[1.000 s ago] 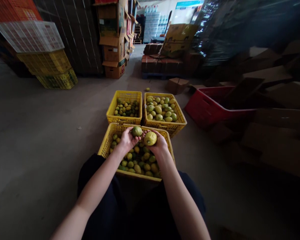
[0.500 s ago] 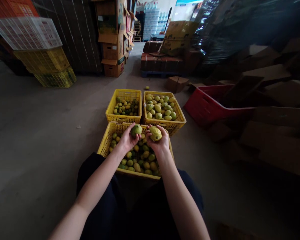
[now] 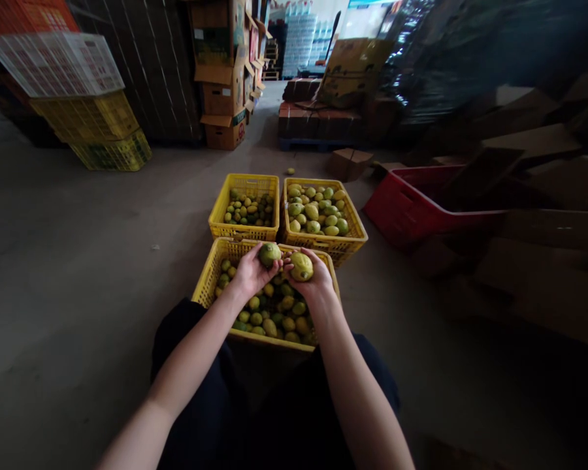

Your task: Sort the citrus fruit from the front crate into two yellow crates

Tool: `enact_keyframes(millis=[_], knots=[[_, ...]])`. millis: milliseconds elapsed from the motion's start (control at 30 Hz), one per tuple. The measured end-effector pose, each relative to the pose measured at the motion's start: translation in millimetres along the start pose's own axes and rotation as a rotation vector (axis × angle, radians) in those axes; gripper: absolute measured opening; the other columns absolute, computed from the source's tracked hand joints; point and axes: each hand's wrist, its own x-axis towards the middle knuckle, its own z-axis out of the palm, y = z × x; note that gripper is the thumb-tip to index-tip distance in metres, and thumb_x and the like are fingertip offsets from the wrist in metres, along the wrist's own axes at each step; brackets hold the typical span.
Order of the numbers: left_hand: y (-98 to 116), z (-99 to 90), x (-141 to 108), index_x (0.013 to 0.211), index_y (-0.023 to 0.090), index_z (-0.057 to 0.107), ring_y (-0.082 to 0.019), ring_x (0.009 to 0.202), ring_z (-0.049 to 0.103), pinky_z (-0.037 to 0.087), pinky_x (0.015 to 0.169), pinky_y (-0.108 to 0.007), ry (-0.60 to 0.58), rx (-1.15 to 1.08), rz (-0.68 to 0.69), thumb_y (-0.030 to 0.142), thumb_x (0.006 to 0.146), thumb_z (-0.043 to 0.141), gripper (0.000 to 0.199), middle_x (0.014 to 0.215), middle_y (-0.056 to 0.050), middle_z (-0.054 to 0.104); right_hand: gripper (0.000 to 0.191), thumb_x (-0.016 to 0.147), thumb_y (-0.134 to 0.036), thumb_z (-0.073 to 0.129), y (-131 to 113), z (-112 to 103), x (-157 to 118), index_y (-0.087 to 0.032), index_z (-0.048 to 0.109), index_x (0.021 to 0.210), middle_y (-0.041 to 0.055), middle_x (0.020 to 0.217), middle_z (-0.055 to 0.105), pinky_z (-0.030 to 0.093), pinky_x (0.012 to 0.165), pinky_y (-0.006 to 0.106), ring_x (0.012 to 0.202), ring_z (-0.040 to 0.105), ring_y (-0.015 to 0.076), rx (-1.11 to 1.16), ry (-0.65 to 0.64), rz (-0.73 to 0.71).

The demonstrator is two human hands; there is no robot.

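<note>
My left hand [image 3: 251, 273] is closed round a green fruit [image 3: 269, 254]. In my right hand [image 3: 318, 277] lies a larger yellow-green fruit [image 3: 302, 267], with the fingers curled around it. Both are held close together above the near yellow crate [image 3: 204, 279], which contains many green and yellow fruits [image 3: 270, 327]. Behind it on the left stands a yellow crate [image 3: 218, 207] with smaller fruits [image 3: 247, 207]. Beside that one, on the right, another yellow crate [image 3: 353, 220] is filled with larger fruits [image 3: 311, 211].
A red crate [image 3: 396, 207] and cardboard pieces [image 3: 534, 140] lie on the right. Stacked crates [image 3: 95, 117] stand at the far left. Cardboard boxes [image 3: 224, 98] are piled behind. One loose fruit [image 3: 291, 171] and a small box [image 3: 350, 163] rest on the floor.
My hands have come slightly closer together. The fruit in my right hand has shifted a little left and down, and the one in my left hand has turned and moved slightly right.
</note>
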Motion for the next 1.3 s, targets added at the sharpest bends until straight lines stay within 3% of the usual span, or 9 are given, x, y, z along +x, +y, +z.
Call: enact_keyframes(millis=[200, 500, 733, 867, 933, 1000, 1100, 1200, 1300], knots=[[1, -2.4, 1, 0.111, 0.011, 0.062, -0.015, 0.066, 0.065, 0.054, 0.051, -0.018, -0.007, -0.013, 0.001, 0.029, 0.096, 0.04, 0.032, 0.086, -0.014, 0.067, 0.008, 0.082, -0.018, 0.048, 0, 1, 1, -0.018, 0.054, 0.077, 0.0045, 0.065, 0.062, 0.051, 0.044, 0.022, 0.053, 0.058, 0.0135, -0.064, -0.05, 0.019], [3, -6.2, -2, 0.109, 0.005, 0.061, -0.017, 0.07, 0.065, 0.057, 0.058, -0.023, -0.026, -0.042, -0.005, 0.031, 0.095, 0.036, 0.038, 0.084, -0.016, 0.067, 0.018, 0.079, -0.019, 0.04, 4, 3, 8, -0.018, 0.057, 0.085, 0.0069, 0.067, 0.064, 0.053, 0.045, 0.022, 0.055, 0.059, 0.0143, -0.021, 0.1, -0.041], [8, -7.5, 0, 0.114, 0.008, 0.061, -0.012, 0.057, 0.062, 0.053, 0.05, -0.019, 0.013, 0.083, 0.067, 0.034, 0.097, 0.039, 0.038, 0.079, -0.011, 0.068, 0.03, 0.067, -0.019, 0.046, 3, 5, -2, -0.014, 0.057, 0.094, 0.0116, 0.074, 0.068, 0.062, 0.061, 0.047, 0.073, 0.067, 0.0261, -0.017, -0.069, -0.171], [11, -11.2, 0, 0.106, 0.01, 0.064, -0.013, 0.054, 0.06, 0.051, 0.047, -0.021, -0.006, 0.113, 0.097, 0.049, 0.096, 0.038, 0.048, 0.075, -0.01, 0.068, 0.018, 0.078, -0.021, 0.05, 0, 5, -7, -0.015, 0.059, 0.093, 0.0093, 0.077, 0.07, 0.062, 0.06, 0.034, 0.074, 0.068, 0.0217, 0.014, -0.098, -0.204], [13, -12.3, -1, 0.1, 0.01, 0.065, -0.014, 0.056, 0.061, 0.052, 0.051, -0.024, -0.028, 0.086, 0.119, 0.05, 0.096, 0.035, 0.05, 0.074, -0.01, 0.067, 0.016, 0.084, -0.03, 0.054, 0, 4, -6, -0.016, 0.06, 0.087, 0.0059, 0.068, 0.067, 0.056, 0.047, 0.024, 0.059, 0.064, 0.0159, -0.032, -0.095, -0.193], [13, -13.1, -3, 0.095, 0.011, 0.065, -0.016, 0.057, 0.061, 0.052, 0.053, -0.026, -0.046, 0.063, 0.128, 0.049, 0.096, 0.033, 0.05, 0.074, -0.011, 0.067, 0.03, 0.085, -0.045, 0.054, 0, 4, -5, -0.016, 0.061, 0.082, 0.004, 0.06, 0.064, 0.043, 0.033, 0.018, 0.046, 0.056, 0.0119, -0.122, -0.104, -0.163], [14, -14.5, -4, 0.097, 0.013, 0.065, -0.016, 0.059, 0.061, 0.051, 0.054, -0.027, -0.073, 0.056, 0.132, 0.045, 0.096, 0.034, 0.045, 0.079, -0.011, 0.068, 0.045, 0.083, -0.06, 0.051, 5, 5, -3, -0.017, 0.06, 0.074, 0.0018, 0.053, 0.06, 0.031, 0.027, 0.017, 0.037, 0.046, 0.0094, -0.238, -0.103, -0.134], [14, -15.6, -5, 0.103, 0.015, 0.065, -0.015, 0.058, 0.06, 0.05, 0.054, -0.026, -0.074, 0.065, 0.181, 0.039, 0.096, 0.036, 0.038, 0.085, -0.01, 0.069, 0.045, 0.084, -0.061, 0.051, 10, 9, -2, -0.02, 0.055, 0.066, -0.0018, 0.048, 0.055, 0.032, 0.028, 0.017, 0.035, 0.04, 0.0075, -0.261, -0.098, -0.136], [14, -15.0, -7, 0.101, 0.014, 0.064, -0.012, 0.054, 0.057, 0.049, 0.051, -0.024, -0.054, 0.076, 0.245, 0.036, 0.096, 0.036, 0.036, 0.083, -0.008, 0.069, 0.041, 0.086, -0.058, 0.052, 14, 12, -3, -0.021, 0.057, 0.069, -0.0014, 0.05, 0.058, 0.039, 0.032, 0.018, 0.038, 0.046, 0.0086, -0.242, -0.088, -0.171]])
